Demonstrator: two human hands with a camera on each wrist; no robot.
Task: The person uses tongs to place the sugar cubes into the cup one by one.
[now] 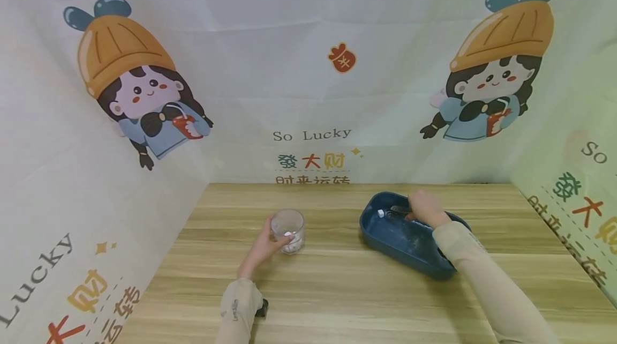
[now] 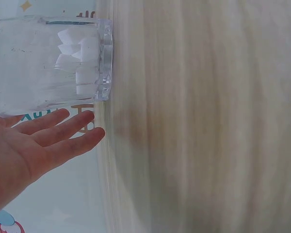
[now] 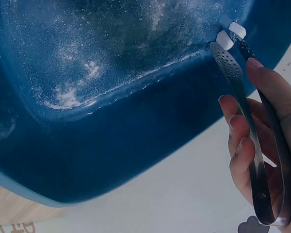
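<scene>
My left hand (image 1: 264, 246) holds a clear glass cup (image 1: 287, 219) at the left of the table, thumb across its near side. In the left wrist view, white cubes (image 2: 87, 51) lie at the bottom of the cup, and several fingers (image 2: 63, 133) extend beside it. My right hand (image 1: 426, 208) grips metal tongs (image 3: 262, 174) with perforated tips over a blue basin (image 1: 402, 257). Two white cubes remain in view at the tips in the right wrist view: one cube (image 3: 225, 40) lies between the tips, and another cube (image 3: 237, 30) sits just beyond it.
The wood-grain table (image 1: 328, 301) carries the cup and the basin, which stand well apart. White powder (image 3: 68, 97) dusts the basin floor. A printed cloth (image 1: 308, 87) hangs behind the table and along both sides.
</scene>
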